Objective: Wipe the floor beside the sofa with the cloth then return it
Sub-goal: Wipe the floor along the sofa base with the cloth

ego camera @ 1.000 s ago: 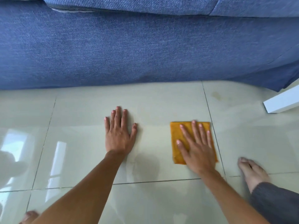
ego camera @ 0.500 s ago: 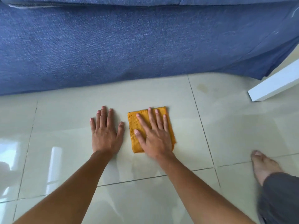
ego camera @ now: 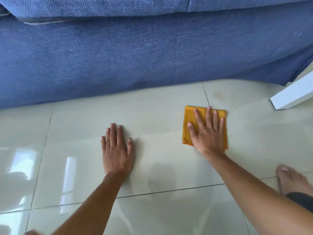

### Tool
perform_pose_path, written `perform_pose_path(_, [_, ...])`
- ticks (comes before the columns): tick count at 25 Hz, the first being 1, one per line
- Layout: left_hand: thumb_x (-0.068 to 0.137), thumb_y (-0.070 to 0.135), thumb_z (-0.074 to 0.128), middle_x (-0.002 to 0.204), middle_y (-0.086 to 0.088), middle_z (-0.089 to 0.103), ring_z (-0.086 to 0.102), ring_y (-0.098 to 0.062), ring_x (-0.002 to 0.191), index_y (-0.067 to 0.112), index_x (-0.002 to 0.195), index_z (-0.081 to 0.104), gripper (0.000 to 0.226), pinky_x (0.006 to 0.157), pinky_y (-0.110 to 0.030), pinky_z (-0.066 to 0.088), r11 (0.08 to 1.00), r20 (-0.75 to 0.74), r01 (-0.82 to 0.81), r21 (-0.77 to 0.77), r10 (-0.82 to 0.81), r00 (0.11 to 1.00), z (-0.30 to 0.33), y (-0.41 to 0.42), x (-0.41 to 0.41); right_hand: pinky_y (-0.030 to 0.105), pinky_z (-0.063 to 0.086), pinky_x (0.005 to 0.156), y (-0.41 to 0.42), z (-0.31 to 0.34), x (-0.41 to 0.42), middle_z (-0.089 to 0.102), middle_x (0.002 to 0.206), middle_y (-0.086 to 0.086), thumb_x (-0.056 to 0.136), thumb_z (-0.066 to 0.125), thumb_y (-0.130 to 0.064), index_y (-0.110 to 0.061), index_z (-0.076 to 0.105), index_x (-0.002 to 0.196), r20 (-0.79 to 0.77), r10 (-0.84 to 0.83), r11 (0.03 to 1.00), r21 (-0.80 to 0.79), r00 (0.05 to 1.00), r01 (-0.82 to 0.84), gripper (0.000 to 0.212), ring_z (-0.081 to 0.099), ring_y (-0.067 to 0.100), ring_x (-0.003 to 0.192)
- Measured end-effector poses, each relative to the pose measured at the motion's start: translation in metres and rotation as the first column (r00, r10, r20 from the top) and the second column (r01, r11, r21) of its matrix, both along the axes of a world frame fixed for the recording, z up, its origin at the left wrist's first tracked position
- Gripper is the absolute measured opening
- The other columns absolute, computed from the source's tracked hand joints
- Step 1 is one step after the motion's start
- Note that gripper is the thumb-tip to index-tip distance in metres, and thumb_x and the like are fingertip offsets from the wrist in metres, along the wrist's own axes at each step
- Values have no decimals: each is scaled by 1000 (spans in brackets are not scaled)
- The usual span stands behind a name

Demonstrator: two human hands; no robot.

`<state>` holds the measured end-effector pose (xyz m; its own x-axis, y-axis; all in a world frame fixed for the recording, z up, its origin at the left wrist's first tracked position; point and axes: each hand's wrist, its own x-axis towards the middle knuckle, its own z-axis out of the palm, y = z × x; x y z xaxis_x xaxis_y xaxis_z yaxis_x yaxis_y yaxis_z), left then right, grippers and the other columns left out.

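Note:
A folded orange cloth (ego camera: 188, 122) lies flat on the pale glossy floor tiles (ego camera: 160, 116), a short way in front of the blue sofa (ego camera: 135, 53). My right hand (ego camera: 207, 133) presses down on the cloth with its fingers spread, covering most of it. My left hand (ego camera: 116, 148) rests palm down on the bare tile to the left of the cloth, fingers together, holding nothing. The two hands are well apart.
A faint brownish stain (ego camera: 218, 94) marks the tile just beyond the cloth, near the sofa's base. A white furniture leg (ego camera: 293, 94) slants in at the right. My bare foot (ego camera: 289, 180) stands on the floor at the lower right.
My right hand has slid the cloth to the right, away from my left hand, which it was next to half a second ago. The left hand stays planted on the tile.

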<state>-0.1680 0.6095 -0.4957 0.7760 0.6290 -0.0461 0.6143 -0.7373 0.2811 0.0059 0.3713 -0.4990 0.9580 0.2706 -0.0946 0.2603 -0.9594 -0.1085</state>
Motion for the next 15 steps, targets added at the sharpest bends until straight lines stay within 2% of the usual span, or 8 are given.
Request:
perform_pose_path(2, [96,50,14,164,-7,13,8,-22,152,14,155,20,69,123,-44,5,1000,29,5,-8,-5,1000,1,0,2,55,-1,126,59,-2,16,7,170,11,95,13,-64,-37,21,159,-23,8,999,47,1000,-7,70,8,36,157])
perform_pose_path(5, [96,48,18,162,-6,23,14,-23,151,13,153,27,67,123,-46,10,999,100,-48,-25,51,994,2,20,-3,55,-3,126,141,-4,14,6,171,12,97,20,-62,-37,20,159,-41,154,985,86,987,-150,67,5,36,157])
perform_pose_path(8, [96,47,18,162,-4,22,13,-24,151,13,152,28,67,121,-52,7,997,50,-80,16,79,996,0,48,-22,55,-1,127,178,-3,-27,13,170,13,97,28,-59,-36,28,157,-20,289,945,164,957,-282,64,10,36,157])
perform_pose_path(12, [97,49,17,164,-1,14,10,-22,151,15,155,21,67,121,-53,3,998,-46,-16,64,19,999,-6,58,-33,54,6,127,145,-2,-107,11,170,7,99,28,-62,-39,25,158,-27,427,893,168,904,-416,63,7,30,158])
perform_pose_path(15, [96,49,15,164,0,13,9,-22,151,15,155,19,68,121,-54,4,998,-73,-27,59,31,997,-3,56,-31,52,15,126,66,-2,-139,14,170,2,99,30,-64,-41,26,157,-15,412,904,131,911,-406,62,12,26,158])
